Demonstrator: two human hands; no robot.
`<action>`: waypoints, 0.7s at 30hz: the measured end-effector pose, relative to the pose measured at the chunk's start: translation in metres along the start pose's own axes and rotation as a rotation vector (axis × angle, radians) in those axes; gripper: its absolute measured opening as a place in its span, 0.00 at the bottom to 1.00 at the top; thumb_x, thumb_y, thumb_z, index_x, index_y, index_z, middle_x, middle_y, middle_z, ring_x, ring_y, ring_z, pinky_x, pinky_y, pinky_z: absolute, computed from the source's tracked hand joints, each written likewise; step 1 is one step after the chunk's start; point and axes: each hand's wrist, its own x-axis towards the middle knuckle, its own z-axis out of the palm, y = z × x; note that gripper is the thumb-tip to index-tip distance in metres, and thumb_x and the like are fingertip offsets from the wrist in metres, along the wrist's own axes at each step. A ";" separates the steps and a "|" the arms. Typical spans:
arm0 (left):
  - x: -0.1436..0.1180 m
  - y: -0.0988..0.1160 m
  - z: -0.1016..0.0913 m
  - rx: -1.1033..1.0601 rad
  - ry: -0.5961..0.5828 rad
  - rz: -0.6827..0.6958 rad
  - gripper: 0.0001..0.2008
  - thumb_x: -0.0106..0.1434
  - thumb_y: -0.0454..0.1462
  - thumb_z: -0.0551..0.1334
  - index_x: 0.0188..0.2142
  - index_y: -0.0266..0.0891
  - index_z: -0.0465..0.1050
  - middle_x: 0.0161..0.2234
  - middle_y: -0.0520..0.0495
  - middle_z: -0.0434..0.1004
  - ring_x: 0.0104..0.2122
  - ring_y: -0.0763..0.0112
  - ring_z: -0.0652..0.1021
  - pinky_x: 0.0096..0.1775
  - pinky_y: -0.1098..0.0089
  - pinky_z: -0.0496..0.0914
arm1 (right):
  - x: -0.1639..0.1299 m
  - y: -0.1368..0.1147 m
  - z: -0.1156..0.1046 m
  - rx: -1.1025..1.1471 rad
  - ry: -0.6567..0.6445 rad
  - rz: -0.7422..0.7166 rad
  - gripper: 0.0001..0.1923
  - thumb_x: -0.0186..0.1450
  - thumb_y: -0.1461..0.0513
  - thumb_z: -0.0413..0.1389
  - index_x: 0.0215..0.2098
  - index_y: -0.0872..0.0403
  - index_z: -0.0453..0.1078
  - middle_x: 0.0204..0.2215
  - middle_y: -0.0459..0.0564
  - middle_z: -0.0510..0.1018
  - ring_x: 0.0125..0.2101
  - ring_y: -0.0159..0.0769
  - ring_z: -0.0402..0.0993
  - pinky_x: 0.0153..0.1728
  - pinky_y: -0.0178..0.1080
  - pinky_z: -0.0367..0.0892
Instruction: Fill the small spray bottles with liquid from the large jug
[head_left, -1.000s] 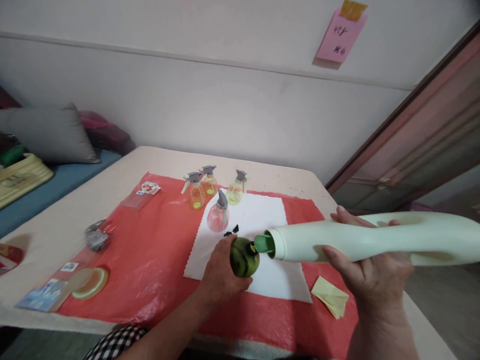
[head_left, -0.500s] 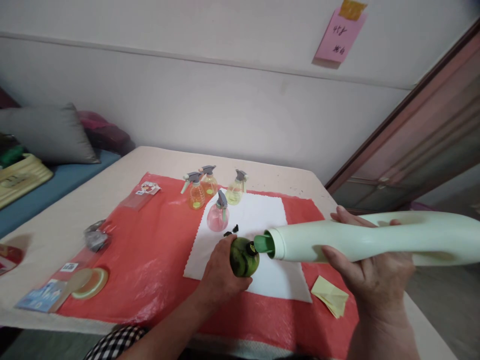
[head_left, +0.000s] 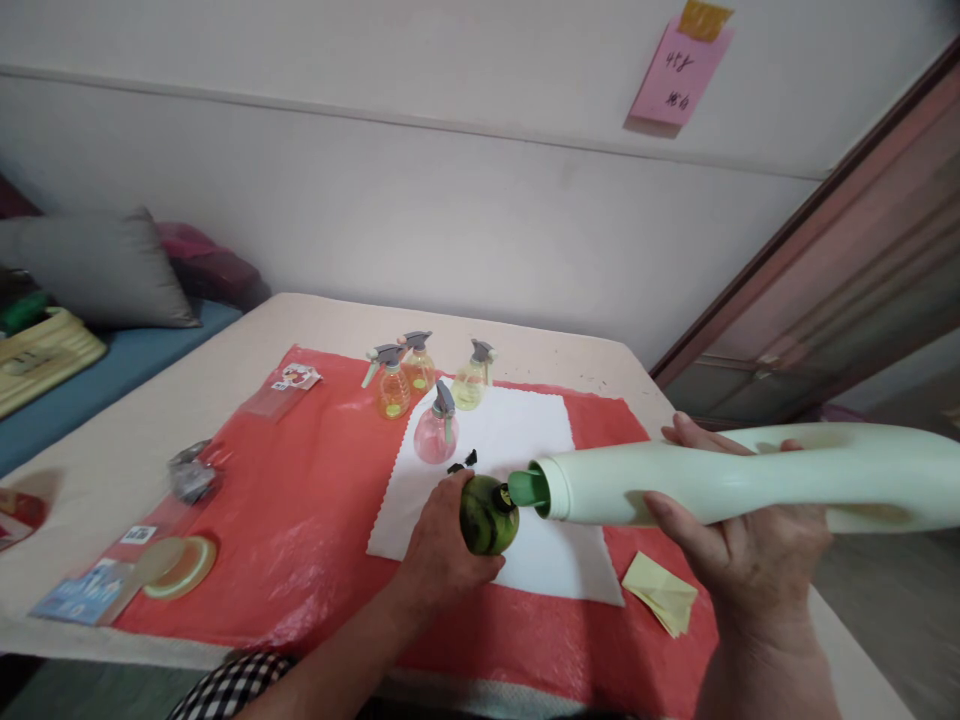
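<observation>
- While tipped almost flat, large pale-green bottle [head_left: 720, 485] of smooth matte plastic, long, with a narrow waist, gripped from below by right hand [head_left: 739, 545], fingers wrapped around the body.
- Green spout [head_left: 527, 488] at its neck, touching the mouth of small round green bottle [head_left: 488, 514].
- Small green bottle glossy, ball-shaped, dark inside; grasped at its side by left hand [head_left: 441, 545] and held low over white cloth [head_left: 517, 450], near its front part.
- White cloth square, thin, with zigzag edge on the left side; spread on red plastic sheet [head_left: 300, 520], shiny and wrinkled.
- Small black pieces [head_left: 463, 462] on the cloth just behind the green bottle; shape too small to tell.
- Pink spray bottle [head_left: 436, 428], translucent, round body, grey trigger head, upright on the cloth's far left part.
- Behind it, three translucent spray bottles with grey heads: orange one [head_left: 392, 384], second orange one [head_left: 418, 362], yellow one [head_left: 473, 378]; a little coloured liquid at the bottom of each.
- Folded yellow paper [head_left: 661, 594] on the red sheet, just below the right hand.
- Round cream lid [head_left: 178, 563] and flat printed packets [head_left: 88, 588] at the left edge; print not readable.
- Pink note [head_left: 681, 72] on the wall, with handwriting not readable.
- Grey pillow [head_left: 97, 268] at far left, soft fabric.
</observation>
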 end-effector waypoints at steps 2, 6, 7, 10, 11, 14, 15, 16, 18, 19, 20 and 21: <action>0.000 -0.001 0.000 -0.002 0.000 0.004 0.48 0.43 0.34 0.73 0.64 0.41 0.62 0.63 0.37 0.72 0.63 0.43 0.73 0.65 0.45 0.66 | -0.001 0.000 0.000 0.001 0.007 0.005 0.31 0.74 0.49 0.56 0.71 0.50 0.65 0.50 0.56 0.86 0.49 0.55 0.85 0.69 0.62 0.60; -0.001 -0.001 0.001 0.007 0.006 -0.012 0.48 0.43 0.34 0.74 0.64 0.44 0.62 0.63 0.39 0.72 0.63 0.43 0.73 0.65 0.45 0.67 | -0.002 0.002 0.001 -0.002 0.014 0.007 0.31 0.73 0.50 0.57 0.71 0.49 0.65 0.51 0.55 0.85 0.50 0.55 0.84 0.68 0.61 0.61; -0.001 -0.001 0.000 0.013 0.007 -0.015 0.49 0.43 0.34 0.74 0.64 0.44 0.62 0.63 0.39 0.73 0.63 0.43 0.73 0.65 0.45 0.67 | -0.002 0.002 0.001 0.000 0.010 0.009 0.30 0.73 0.50 0.57 0.70 0.49 0.65 0.52 0.55 0.85 0.50 0.55 0.84 0.68 0.61 0.61; -0.001 -0.001 0.000 0.032 0.008 -0.011 0.48 0.43 0.34 0.75 0.64 0.45 0.62 0.63 0.40 0.73 0.63 0.44 0.74 0.65 0.45 0.67 | -0.003 0.002 0.001 0.012 0.003 0.000 0.29 0.73 0.49 0.56 0.69 0.50 0.67 0.51 0.56 0.85 0.50 0.56 0.84 0.68 0.63 0.61; 0.000 -0.001 0.001 0.036 0.007 -0.007 0.48 0.43 0.34 0.75 0.64 0.45 0.62 0.63 0.40 0.73 0.63 0.44 0.74 0.65 0.45 0.67 | -0.002 0.002 0.002 0.014 0.004 -0.005 0.29 0.73 0.49 0.57 0.68 0.50 0.67 0.51 0.56 0.85 0.50 0.57 0.84 0.68 0.63 0.61; 0.000 -0.002 0.001 0.025 0.005 -0.006 0.48 0.43 0.33 0.74 0.64 0.43 0.62 0.63 0.39 0.73 0.63 0.43 0.74 0.65 0.44 0.67 | -0.002 0.001 0.002 0.011 0.020 -0.002 0.30 0.73 0.49 0.57 0.70 0.49 0.66 0.51 0.55 0.85 0.50 0.56 0.84 0.68 0.63 0.62; 0.000 -0.002 0.001 0.020 0.004 -0.006 0.48 0.43 0.33 0.74 0.64 0.43 0.62 0.63 0.38 0.73 0.63 0.43 0.73 0.65 0.44 0.67 | -0.002 0.001 0.001 0.004 0.022 -0.001 0.31 0.73 0.49 0.57 0.70 0.49 0.65 0.51 0.55 0.85 0.50 0.56 0.84 0.68 0.63 0.62; 0.000 -0.002 0.001 0.017 0.002 -0.007 0.48 0.43 0.33 0.74 0.64 0.43 0.62 0.63 0.38 0.72 0.63 0.43 0.73 0.65 0.44 0.67 | -0.002 0.001 0.001 -0.003 0.021 -0.001 0.31 0.73 0.49 0.57 0.71 0.49 0.64 0.51 0.55 0.85 0.50 0.55 0.84 0.68 0.63 0.62; 0.000 -0.002 0.000 0.017 0.000 -0.010 0.48 0.43 0.34 0.74 0.64 0.44 0.62 0.63 0.38 0.72 0.63 0.43 0.73 0.65 0.44 0.67 | -0.002 0.001 0.001 -0.015 0.014 -0.009 0.32 0.73 0.49 0.56 0.72 0.50 0.63 0.51 0.56 0.85 0.50 0.55 0.85 0.69 0.63 0.61; 0.000 -0.001 0.000 0.019 -0.002 -0.012 0.48 0.43 0.34 0.74 0.64 0.44 0.62 0.63 0.38 0.72 0.63 0.43 0.73 0.65 0.44 0.67 | -0.002 0.001 0.001 -0.018 0.012 -0.015 0.32 0.74 0.49 0.56 0.72 0.50 0.63 0.51 0.57 0.85 0.50 0.56 0.85 0.69 0.63 0.60; 0.000 -0.001 -0.001 0.020 -0.004 -0.014 0.48 0.43 0.34 0.74 0.64 0.44 0.61 0.63 0.38 0.73 0.63 0.43 0.73 0.65 0.44 0.67 | -0.002 0.001 0.001 -0.020 0.012 -0.020 0.32 0.74 0.49 0.56 0.72 0.50 0.63 0.51 0.57 0.85 0.49 0.56 0.85 0.69 0.64 0.60; 0.000 0.000 -0.001 0.019 -0.005 -0.014 0.48 0.43 0.34 0.74 0.64 0.44 0.61 0.63 0.38 0.73 0.63 0.43 0.74 0.65 0.44 0.67 | -0.003 0.001 0.001 -0.022 0.012 -0.022 0.33 0.74 0.49 0.55 0.73 0.50 0.62 0.51 0.57 0.85 0.49 0.56 0.85 0.70 0.64 0.59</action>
